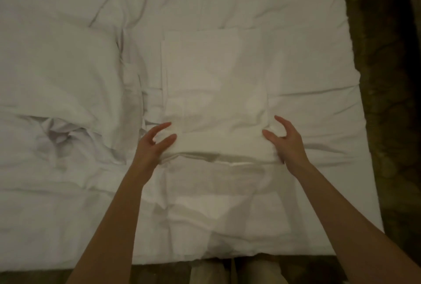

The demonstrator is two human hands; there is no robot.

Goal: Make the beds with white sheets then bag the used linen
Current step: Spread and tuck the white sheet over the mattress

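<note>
Holding the near end of the folded white sheet (216, 92), one hand sits at each side; the left hand (155, 144) is at the left end of the thick fold and the right hand (286, 143) is at the right end; both are in the middle of the frame, a bit below centre. The fingers of both hands curl in around the ends of the fold, so each hand grips the sheet; the light is dim and all is white on white, so I cannot be sure how much cloth is inside each grip.

The folded sheet lies flat in the centre of the frame, on top of the bed (319, 170); a rumpled duvet (57, 78) is bunched at the left of the frame; dark floor (391, 78) runs down the right side.

The step looks like opening the clean sheet out over the bed. To do it well, I think both hands should take only the top layers and the same layers on each side; then lift together and keep level, so the sheet opens straight; pull slowly toward the bottom of the frame; if one hand goes faster the sheet may twist; keep it off the floor so it stays clean.
</note>
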